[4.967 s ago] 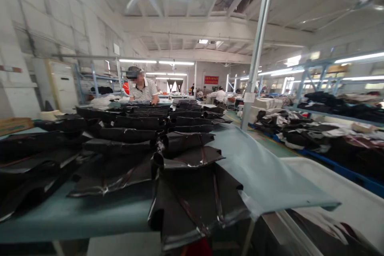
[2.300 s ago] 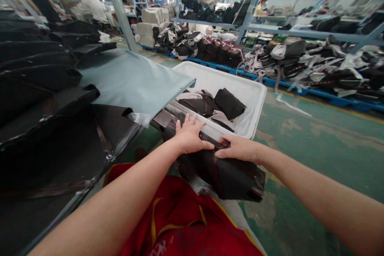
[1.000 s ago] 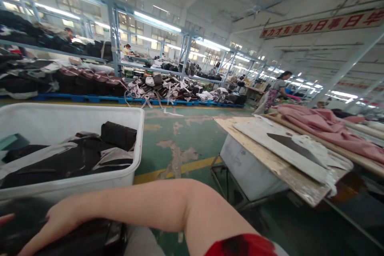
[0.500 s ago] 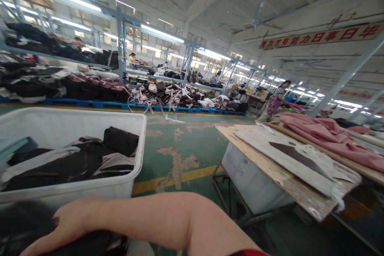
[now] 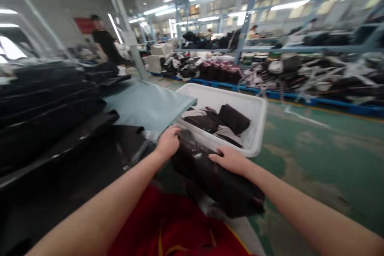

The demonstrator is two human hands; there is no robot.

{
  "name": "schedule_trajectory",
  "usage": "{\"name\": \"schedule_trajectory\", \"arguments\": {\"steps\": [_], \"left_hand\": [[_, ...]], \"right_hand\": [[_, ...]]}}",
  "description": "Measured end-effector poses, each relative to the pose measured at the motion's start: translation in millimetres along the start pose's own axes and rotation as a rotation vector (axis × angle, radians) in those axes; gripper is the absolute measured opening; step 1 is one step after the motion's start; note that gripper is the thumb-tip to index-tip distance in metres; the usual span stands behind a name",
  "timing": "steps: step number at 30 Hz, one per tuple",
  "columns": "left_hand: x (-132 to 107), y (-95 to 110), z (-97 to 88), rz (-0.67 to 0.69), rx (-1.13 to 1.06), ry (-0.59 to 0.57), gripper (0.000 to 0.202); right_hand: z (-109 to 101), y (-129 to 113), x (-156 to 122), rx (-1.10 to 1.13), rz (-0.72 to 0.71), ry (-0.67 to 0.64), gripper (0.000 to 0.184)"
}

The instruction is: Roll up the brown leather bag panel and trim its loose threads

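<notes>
A dark, soft fabric bundle (image 5: 216, 180) hangs slantwise in front of me, above my lap. My left hand (image 5: 169, 142) grips its far upper end, fingers wrapped over the edge. My right hand (image 5: 231, 160) is closed on its upper right side, thumb on top. Just beyond stands a white plastic tub (image 5: 259, 128) with dark and grey fabric pieces (image 5: 234, 120) lying inside. The underside of the bundle is hidden, and blur hides its details.
Left of me are stacked black fabric pieces (image 5: 54, 100) and a pale blue sheet (image 5: 147, 104) reaching over the tub's edge. A post (image 5: 129, 36) rises behind. Racks (image 5: 246, 20) with piled goods (image 5: 276, 76) line the back. A person in black (image 5: 105, 42) stands far left.
My view has swung left, so the tub now sits centre-right. Both hands and the bundle have come into full view; earlier only one arm showed, its hand on dark material at lower left.
</notes>
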State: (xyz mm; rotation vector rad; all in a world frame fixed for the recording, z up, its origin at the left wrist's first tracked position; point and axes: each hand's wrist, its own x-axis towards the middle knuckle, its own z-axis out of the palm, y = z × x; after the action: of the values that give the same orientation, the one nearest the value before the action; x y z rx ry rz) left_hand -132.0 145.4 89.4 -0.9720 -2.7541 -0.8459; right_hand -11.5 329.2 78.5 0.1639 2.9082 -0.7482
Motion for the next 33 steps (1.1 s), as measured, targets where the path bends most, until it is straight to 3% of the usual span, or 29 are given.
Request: {"name": "schedule_trajectory", "arguments": {"steps": [3, 7, 11, 16, 20, 26, 30, 33], "left_hand": [[-26, -18, -13.6, -0.028, 0.099, 0.002, 0.033], [-47, 3, -3.0, 0.098, 0.156, -0.039, 0.044], [-65, 22, -8.3, 0.167, 0.264, -0.089, 0.052], [-83, 39, -9.3, 0.240, 0.294, -0.196, 0.045], [-87, 43, -4.0, 0.206, 0.336, -0.216, 0.049], [-83, 39, -6.6, 0.320, 0.420, -0.263, 0.055], [-82, 39, -7.0, 0.358, 0.455, -0.275, 0.059], [-83, 39, -7.2, 0.364, 0.454, -0.282, 0.062]], "right_hand": [[14, 10, 10, 0.037, -0.008, -0.015, 0.036], [15, 11, 5, 0.057, 0.005, -0.031, 0.038], [14, 12, 5, 0.033, 0.008, -0.028, 0.040], [15, 12, 5, 0.019, -0.021, -0.005, 0.042], [15, 11, 3, 0.048, 0.005, -0.021, 0.045], [4, 13, 18, 0.090, 0.174, -0.027, 0.045], [0, 6, 37, 0.148, 0.141, 0.053, 0.043], [7, -5, 45, 0.274, 0.109, -0.024, 0.042]]}}
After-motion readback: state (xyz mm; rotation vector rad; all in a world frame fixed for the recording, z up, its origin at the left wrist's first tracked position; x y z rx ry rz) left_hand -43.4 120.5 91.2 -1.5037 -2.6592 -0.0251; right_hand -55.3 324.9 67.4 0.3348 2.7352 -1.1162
